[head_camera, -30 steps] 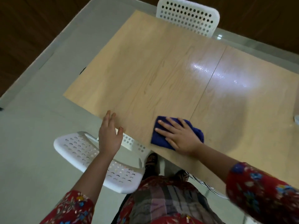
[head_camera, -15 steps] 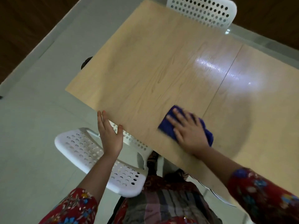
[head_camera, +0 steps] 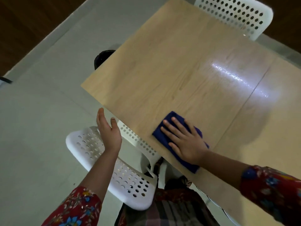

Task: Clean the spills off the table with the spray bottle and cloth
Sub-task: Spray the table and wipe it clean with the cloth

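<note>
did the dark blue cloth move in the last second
Yes. The dark blue folded cloth under the right hand slid left on the light wooden table: it straddled the tabletop seam before, now lies just left of it.

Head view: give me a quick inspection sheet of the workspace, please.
Surface: light wooden table, seam across it, bright glare patch; no spill discernible.
Job's things: blue cloth flat near the near edge; spray bottle not in view.
Clutter: nothing seen.
Hands: right hand pressing flat on the cloth, fingers spread; left hand open, off the table, over the near chair.
Cables: nothing seen.
Surroundings: white perforated chair near side, second chair far side; pale floor; dark object under the table's left edge.
</note>
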